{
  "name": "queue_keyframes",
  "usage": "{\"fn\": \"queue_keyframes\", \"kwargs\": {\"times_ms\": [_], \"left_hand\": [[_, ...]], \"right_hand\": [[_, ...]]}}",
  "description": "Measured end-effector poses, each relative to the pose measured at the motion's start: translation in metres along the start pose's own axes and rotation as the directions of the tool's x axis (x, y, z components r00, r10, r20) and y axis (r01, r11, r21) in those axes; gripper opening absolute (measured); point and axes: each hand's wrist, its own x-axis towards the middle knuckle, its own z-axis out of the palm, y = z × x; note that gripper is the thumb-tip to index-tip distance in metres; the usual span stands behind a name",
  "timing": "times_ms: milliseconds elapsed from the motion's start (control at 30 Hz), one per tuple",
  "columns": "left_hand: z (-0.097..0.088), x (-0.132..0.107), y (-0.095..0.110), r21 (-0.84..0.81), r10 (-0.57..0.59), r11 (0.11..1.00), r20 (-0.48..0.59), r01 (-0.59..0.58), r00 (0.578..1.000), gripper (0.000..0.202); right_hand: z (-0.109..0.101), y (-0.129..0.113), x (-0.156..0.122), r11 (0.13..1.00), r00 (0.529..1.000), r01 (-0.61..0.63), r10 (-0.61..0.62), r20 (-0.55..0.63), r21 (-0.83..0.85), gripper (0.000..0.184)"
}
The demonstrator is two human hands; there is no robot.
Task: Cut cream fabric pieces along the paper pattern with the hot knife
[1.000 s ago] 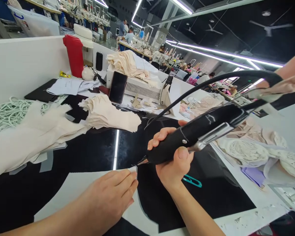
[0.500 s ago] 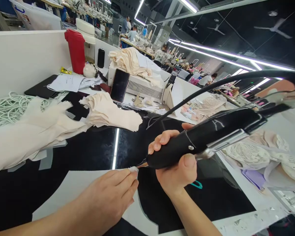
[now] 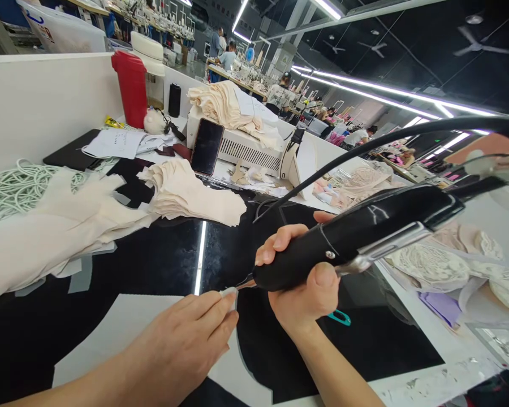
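Observation:
My right hand [image 3: 303, 297] is wrapped round a black handheld tool [image 3: 356, 232] with a metal lever along its side and a black cable. The tool's narrow copper-coloured tip [image 3: 246, 284] points left and meets the fingertips of my left hand [image 3: 186, 339]. Those fingers are closed in a pinch on a small bit of whitish material [image 3: 228, 291]; its exact kind is hard to make out. Beneath my left hand lies a pale grey cut sheet [image 3: 110, 333] with a curved edge, on the black table surface [image 3: 165, 265]. A teal loop-shaped piece [image 3: 340, 317] shows beside my right wrist.
Stacked cream fabric pieces [image 3: 195, 192] and a larger cream pile [image 3: 59, 232] lie at the left, near green cord [image 3: 14, 189]. A phone [image 3: 207, 147] leans on a vented box [image 3: 248, 155]. Lace pieces [image 3: 432, 265] are at the right. People work far behind.
Both hands and the tool stay almost where they were, the tip still at my left fingertips. The tool's rear end has shifted very slightly right.

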Motion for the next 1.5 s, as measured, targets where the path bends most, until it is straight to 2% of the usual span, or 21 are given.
{"fn": "queue_keyframes", "kwargs": {"times_ms": [333, 533, 800, 1033, 1200, 1500], "left_hand": [[0.0078, -0.0050, -0.0018, -0.013, 0.021, 1.000, 0.024, -0.020, 1.000, 0.030], [0.0069, -0.0030, -0.0011, -0.014, 0.002, 1.000, -0.023, -0.003, 1.000, 0.031], [0.0058, -0.0042, 0.0004, 0.023, 0.025, 0.999, 0.029, -0.025, 0.999, 0.023], [0.0070, -0.0032, 0.0000, 0.014, 0.005, 1.000, -0.013, -0.005, 1.000, 0.027], [0.0064, -0.0031, 0.0002, 0.012, 0.010, 1.000, -0.003, -0.010, 1.000, 0.026], [0.0081, -0.0037, 0.0000, 0.013, 0.004, 1.000, -0.007, -0.004, 1.000, 0.025]], "right_hand": [[-0.0023, -0.0008, 0.0029, 1.000, 1.000, -0.020, 0.020, 0.007, 0.013, 0.047], [-0.0005, -0.0071, 0.0046, 1.000, 0.999, -0.021, 0.022, -0.029, 0.012, 0.047], [0.0000, -0.0007, -0.0004, 1.000, 1.000, -0.006, 0.006, -0.013, 0.012, 0.044], [0.0033, -0.0009, 0.0000, 1.000, 1.000, -0.009, 0.009, -0.020, -0.002, 0.041], [0.0030, -0.0008, -0.0010, 1.000, 1.000, -0.002, 0.002, -0.008, 0.024, 0.044], [0.0013, 0.0002, -0.0010, 0.999, 1.000, -0.002, 0.001, -0.019, -0.035, 0.042]]}}
